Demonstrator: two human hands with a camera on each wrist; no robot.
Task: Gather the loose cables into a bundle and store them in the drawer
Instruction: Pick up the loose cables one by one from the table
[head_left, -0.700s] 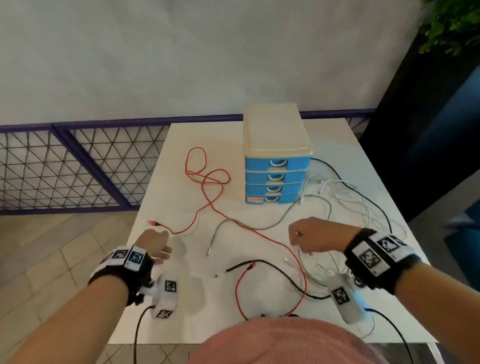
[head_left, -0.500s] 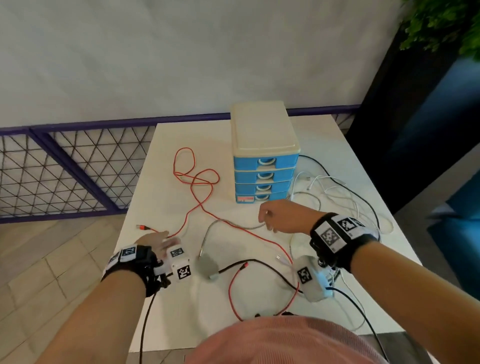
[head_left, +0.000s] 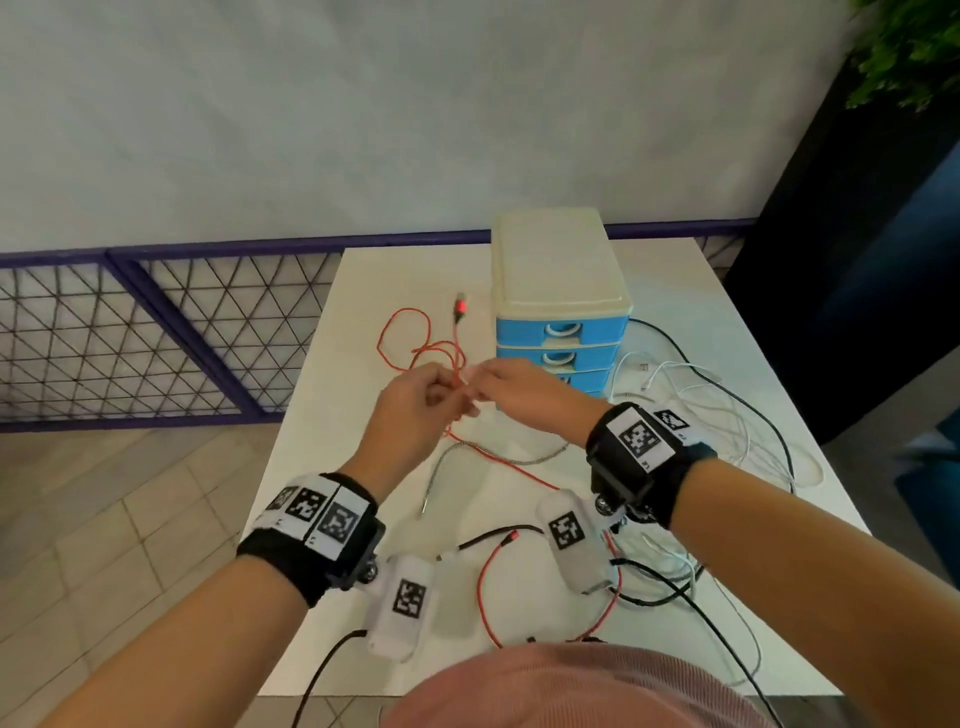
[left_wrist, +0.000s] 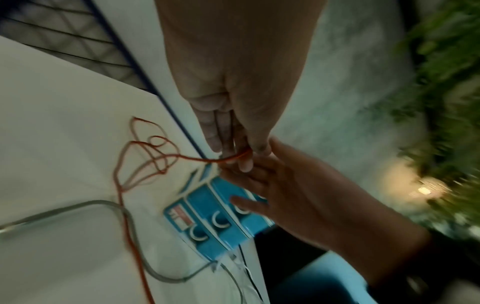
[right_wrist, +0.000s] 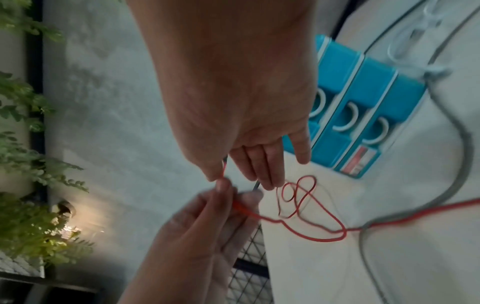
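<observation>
My left hand and right hand meet in the air just left of the blue drawer unit. Both pinch the thin red cable; its plug end sticks up above the fingers. In the left wrist view my left hand pinches the red cable against the right hand. In the right wrist view the right hand pinches a strand, and the left hand grips the red cable below it. All drawers are closed.
A grey braided cable lies on the white table under my hands. White cables and a black cable tangle to the right of the drawers. Short red and black leads lie near the front edge.
Both hands have left the table and come together beside the drawer unit. The red cable's plug end, earlier lying at the table's left edge, is now lifted above my fingers.
</observation>
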